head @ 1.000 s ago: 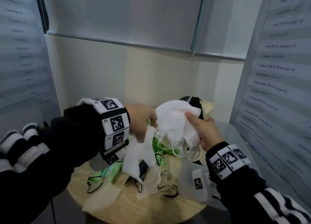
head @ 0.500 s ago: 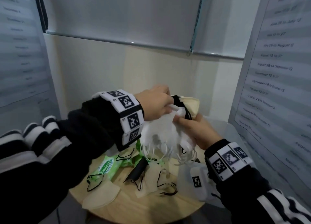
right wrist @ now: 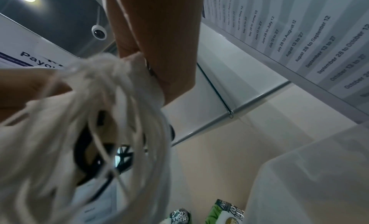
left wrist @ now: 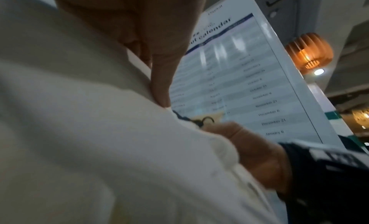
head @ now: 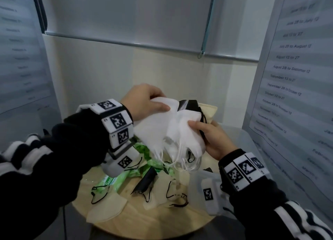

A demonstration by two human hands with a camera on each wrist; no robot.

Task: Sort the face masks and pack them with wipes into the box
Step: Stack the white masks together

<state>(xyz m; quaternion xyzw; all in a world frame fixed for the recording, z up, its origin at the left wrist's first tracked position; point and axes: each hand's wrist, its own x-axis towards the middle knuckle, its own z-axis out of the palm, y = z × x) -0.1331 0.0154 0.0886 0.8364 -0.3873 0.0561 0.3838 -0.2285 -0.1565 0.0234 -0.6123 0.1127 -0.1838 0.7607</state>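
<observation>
Above the round wooden table (head: 162, 221) my right hand (head: 210, 137) grips a stack of masks: white masks (head: 182, 131) in front, a black mask (head: 189, 104) and a beige mask (head: 209, 110) behind. My left hand (head: 144, 102) pinches the top white mask (head: 155, 124) and lays it on that stack. White ear loops (right wrist: 111, 117) dangle under my right hand. Loose beige masks (head: 106, 207) with black loops, a black mask (head: 146, 180) and green wipes packs (head: 119, 178) lie on the table. The clear plastic box (head: 239, 142) stands at the right.
Calendar boards stand close at the left (head: 19, 50) and right (head: 295, 77). A wall with a lowered blind (head: 126, 14) is behind the table. More wipes packs (right wrist: 225, 213) show low in the right wrist view beside the box (right wrist: 311, 172).
My left hand has lifted a white mask from below and brought it up onto the stack in my right hand. Both hands have come together and risen slightly.
</observation>
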